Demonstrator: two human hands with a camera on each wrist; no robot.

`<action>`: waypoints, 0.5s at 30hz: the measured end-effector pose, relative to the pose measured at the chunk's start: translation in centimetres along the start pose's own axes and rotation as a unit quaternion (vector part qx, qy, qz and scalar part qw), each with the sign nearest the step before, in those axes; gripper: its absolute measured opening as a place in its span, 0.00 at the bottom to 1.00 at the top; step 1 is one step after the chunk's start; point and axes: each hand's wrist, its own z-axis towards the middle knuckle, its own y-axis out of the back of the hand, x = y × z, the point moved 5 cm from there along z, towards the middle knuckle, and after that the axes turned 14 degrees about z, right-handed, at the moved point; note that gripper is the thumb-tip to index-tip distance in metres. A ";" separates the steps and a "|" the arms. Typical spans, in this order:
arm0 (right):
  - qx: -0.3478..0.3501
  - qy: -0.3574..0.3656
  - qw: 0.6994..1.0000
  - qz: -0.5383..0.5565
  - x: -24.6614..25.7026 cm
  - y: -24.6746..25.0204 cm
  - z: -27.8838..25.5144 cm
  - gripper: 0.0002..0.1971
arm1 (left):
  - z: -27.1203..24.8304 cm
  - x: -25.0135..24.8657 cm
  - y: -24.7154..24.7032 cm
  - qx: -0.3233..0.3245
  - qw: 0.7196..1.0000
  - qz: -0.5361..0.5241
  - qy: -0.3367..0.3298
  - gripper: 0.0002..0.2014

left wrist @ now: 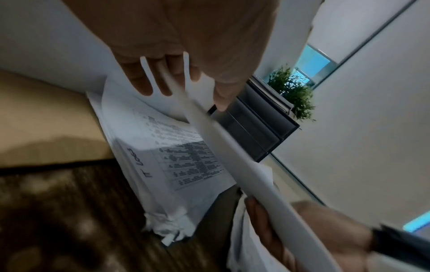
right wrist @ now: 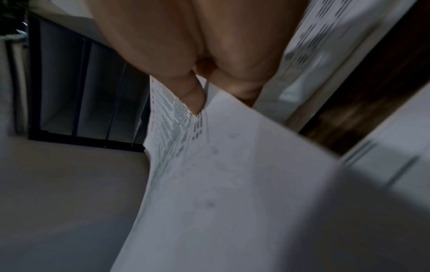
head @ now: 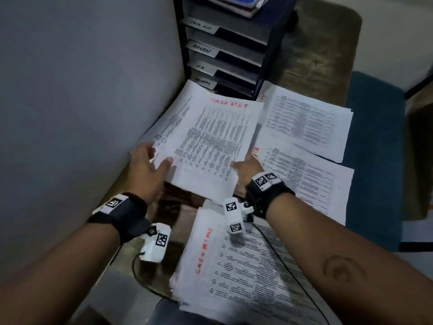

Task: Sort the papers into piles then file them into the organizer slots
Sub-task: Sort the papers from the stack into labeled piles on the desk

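The held stack of papers (head: 210,139), headed in red handwriting, is sitting in the centre of the head view, lifted off the wooden desk (head: 178,202) and tilted, with both hands at its near edge. The left hand (head: 146,170) is pinching the stack's lower left corner, thumb lying on top and fingers underneath; the left wrist view is showing those fingers (left wrist: 144,81) spread fairly straight beneath the sheets. The right hand (head: 246,172) is gripping the lower right corner, and the right wrist view is showing its thumb (right wrist: 193,92) pressing onto the printed face while the other fingers are curling below. The black organizer (head: 225,55) with its labelled slots is standing in the upper centre of the frame, just beyond the stack's far edge. Three more piles are lying flat on the desk: one in the upper right (head: 304,123), one at middle right (head: 311,181), and one in the lower centre (head: 246,277). A blue chair seat (head: 375,148) is showing at the right edge.
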 end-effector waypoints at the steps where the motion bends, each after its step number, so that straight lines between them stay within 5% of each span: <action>1: -0.004 -0.006 1.000 -0.002 0.1 -0.8 0.6 0.27 | 0.2 0.2 0.4 -0.011 0.999 0.022 -0.027 0.24; 7: -0.050 -0.005 0.990 -0.131 0.3 -3.9 3.2 0.26 | 0.3 2.5 2.0 -0.067 0.990 0.115 -0.042 0.22; 15: -0.061 -0.010 0.980 -0.188 0.6 -6.1 4.8 0.23 | -1.5 4.9 0.4 0.023 0.992 0.122 0.021 0.10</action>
